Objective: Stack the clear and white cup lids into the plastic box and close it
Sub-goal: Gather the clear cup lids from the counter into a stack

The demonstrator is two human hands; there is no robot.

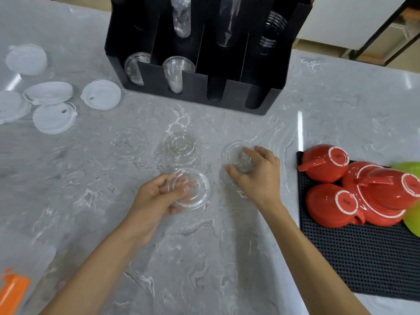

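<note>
Cups (332,202) with unreadable base marks

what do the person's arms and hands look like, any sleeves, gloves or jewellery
Both forearms are bare as far as the frame shows, with no sleeve in sight. The left hand and right hand wear no gloves. No watch, bracelet or ring shows on either wrist or on the visible fingers.

Left hand (156,196) and right hand (259,176) bare — no gloves, rings, watch. Both forearms uncovered to frame edge — no sleeves visible.
</note>
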